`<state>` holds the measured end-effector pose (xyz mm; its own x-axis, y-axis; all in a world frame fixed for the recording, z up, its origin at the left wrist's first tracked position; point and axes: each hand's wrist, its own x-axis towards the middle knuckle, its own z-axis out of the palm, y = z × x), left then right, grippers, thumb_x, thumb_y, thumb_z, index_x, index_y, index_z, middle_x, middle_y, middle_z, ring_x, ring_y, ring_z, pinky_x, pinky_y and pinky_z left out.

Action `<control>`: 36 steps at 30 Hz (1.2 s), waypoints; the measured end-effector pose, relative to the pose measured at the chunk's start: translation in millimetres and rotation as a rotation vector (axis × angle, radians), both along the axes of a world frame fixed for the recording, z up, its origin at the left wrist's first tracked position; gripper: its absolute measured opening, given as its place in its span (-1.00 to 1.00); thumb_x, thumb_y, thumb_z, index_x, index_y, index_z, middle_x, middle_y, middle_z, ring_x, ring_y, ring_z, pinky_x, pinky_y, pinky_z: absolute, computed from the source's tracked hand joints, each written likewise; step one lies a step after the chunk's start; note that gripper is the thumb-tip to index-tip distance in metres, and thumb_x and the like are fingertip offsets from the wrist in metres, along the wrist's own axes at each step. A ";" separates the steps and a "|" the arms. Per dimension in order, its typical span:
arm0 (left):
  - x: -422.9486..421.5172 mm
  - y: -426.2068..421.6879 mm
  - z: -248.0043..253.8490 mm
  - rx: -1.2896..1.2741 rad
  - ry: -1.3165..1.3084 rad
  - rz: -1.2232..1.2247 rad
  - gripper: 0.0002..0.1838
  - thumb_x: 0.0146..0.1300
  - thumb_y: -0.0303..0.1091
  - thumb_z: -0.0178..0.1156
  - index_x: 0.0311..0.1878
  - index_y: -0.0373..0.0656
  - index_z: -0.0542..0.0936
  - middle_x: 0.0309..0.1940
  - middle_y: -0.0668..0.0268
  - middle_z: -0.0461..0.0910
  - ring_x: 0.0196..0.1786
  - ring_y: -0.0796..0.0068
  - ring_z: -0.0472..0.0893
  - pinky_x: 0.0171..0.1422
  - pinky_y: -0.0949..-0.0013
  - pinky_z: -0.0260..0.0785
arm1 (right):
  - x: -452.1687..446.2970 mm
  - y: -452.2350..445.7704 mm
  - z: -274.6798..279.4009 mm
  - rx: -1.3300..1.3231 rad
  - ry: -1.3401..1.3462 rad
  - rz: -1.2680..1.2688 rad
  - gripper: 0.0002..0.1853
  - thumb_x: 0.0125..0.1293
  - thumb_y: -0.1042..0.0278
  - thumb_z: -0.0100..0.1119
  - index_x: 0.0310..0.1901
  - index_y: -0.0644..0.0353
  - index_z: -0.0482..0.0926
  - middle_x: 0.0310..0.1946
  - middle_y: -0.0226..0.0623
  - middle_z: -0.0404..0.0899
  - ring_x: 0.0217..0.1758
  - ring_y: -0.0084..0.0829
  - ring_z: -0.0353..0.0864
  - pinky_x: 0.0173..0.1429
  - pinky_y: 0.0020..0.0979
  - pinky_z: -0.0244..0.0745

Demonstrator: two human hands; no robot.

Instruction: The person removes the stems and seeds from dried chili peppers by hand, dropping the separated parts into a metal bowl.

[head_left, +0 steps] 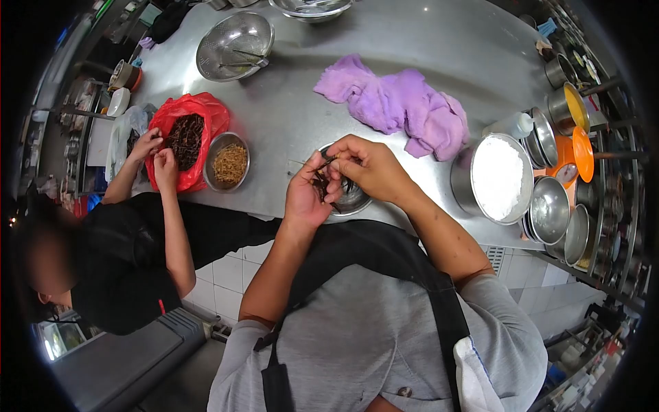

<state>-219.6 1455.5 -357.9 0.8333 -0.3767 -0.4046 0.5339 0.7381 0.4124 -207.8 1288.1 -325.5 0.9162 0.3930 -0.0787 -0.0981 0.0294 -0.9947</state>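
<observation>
Both of my hands meet over a metal bowl (353, 202) at the near edge of the steel table (288, 123). My left hand (309, 192) is palm up with curled fingers, holding several dark, thin strips (319, 181). The fingers of my right hand (364, 165) pinch the end of a dark strip just above the bowl. My hands hide most of the bowl and what lies in it. Beyond them lies a crumpled purple towel (398, 103).
At left, a co-worker's hands (156, 152) are over a red bag (216, 113) of dark strips, beside a bowl of light brown pieces (230, 165). A colander (235, 47) stands farther back. At right are a pot of white powder (501, 178) and stacked metal bowls (549, 206).
</observation>
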 end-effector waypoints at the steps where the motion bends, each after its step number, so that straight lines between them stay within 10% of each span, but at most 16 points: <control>1: -0.2 -0.8 -1.8 0.060 -0.014 -0.055 -0.59 0.42 0.03 -0.07 -0.30 -0.11 0.53 -0.49 0.27 0.53 -0.57 0.51 0.41 -0.61 0.50 0.14 | -0.4 -1.2 1.2 0.001 0.002 -0.003 -0.80 0.27 0.55 0.13 -0.07 0.27 0.53 -0.29 -0.35 0.57 -0.28 -0.60 0.54 -0.13 -0.50 0.46; 3: 0.1 -1.7 -2.7 0.123 -0.029 -0.108 -0.59 0.42 0.03 -0.08 -0.29 -0.12 0.52 -0.50 0.28 0.53 -0.60 0.52 0.39 -0.63 0.51 0.11 | 1.0 -2.4 5.6 -0.299 -0.372 -0.039 -0.87 0.23 0.51 0.19 -0.18 0.24 0.60 -0.37 -0.37 0.53 -0.29 -0.53 0.57 -0.16 -0.47 0.45; 6: -0.1 -5.8 2.9 0.087 -0.029 -0.097 -0.55 0.44 0.08 -0.14 -0.27 -0.12 0.51 -0.50 0.30 0.52 -0.62 0.53 0.38 -0.66 0.52 0.09 | 3.9 2.1 -5.0 -0.299 -0.425 -0.287 -0.89 0.16 0.38 0.25 -0.26 0.10 0.67 -0.40 -0.30 0.52 -0.33 -0.25 0.59 -0.22 -0.31 0.49; 19: -1.3 -3.1 35.9 0.164 0.088 0.295 -0.18 0.18 0.55 -0.23 -0.20 -0.14 0.51 -0.43 0.36 0.52 -0.42 0.49 0.43 -0.51 0.46 0.11 | 2.7 37.1 1.9 -0.579 -0.591 -0.215 -0.87 0.13 0.31 0.23 -0.39 0.18 0.64 -0.45 -0.20 0.57 -0.39 -0.15 0.61 -0.27 -0.21 0.50; 24: -12.5 22.5 21.0 0.100 -0.033 0.258 -0.53 0.34 0.14 0.01 -0.36 -0.13 0.49 -0.46 0.28 0.50 -0.50 0.48 0.37 -0.53 0.45 0.14 | 4.8 30.2 -2.7 -0.270 -0.511 -0.177 -0.90 0.16 0.36 0.22 -0.41 0.19 0.64 -0.45 -0.22 0.57 -0.39 -0.15 0.61 -0.27 -0.21 0.50; 29: -22.0 68.0 1.4 0.108 -0.013 0.279 -0.68 0.34 -0.16 0.11 -0.50 -0.06 0.35 -0.53 0.32 0.40 -0.54 0.55 0.31 -0.54 0.50 0.09 | -0.2 -8.9 0.8 -0.606 -0.542 -0.080 -0.80 0.12 0.47 0.20 -0.18 0.18 0.58 -0.32 -0.17 0.58 -0.26 -0.12 0.60 -0.16 -0.18 0.49; 36: -15.3 109.5 -51.0 1.294 -0.149 0.340 -0.79 0.35 -0.25 0.11 -0.43 0.00 0.44 -0.67 0.44 0.34 -0.67 0.68 0.23 -0.58 0.54 0.06 | -1.3 1.6 -27.2 -0.909 -0.590 0.086 -0.73 0.14 0.45 0.15 -0.09 0.22 0.51 -0.27 -0.08 0.59 -0.23 -0.08 0.62 -0.18 -0.15 0.52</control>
<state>-234.9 1564.9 -408.9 0.8754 0.4363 -0.2080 0.2929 -0.1365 0.9464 -209.1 1289.7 -352.7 0.8773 0.4746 0.0713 0.4358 -0.7258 -0.5323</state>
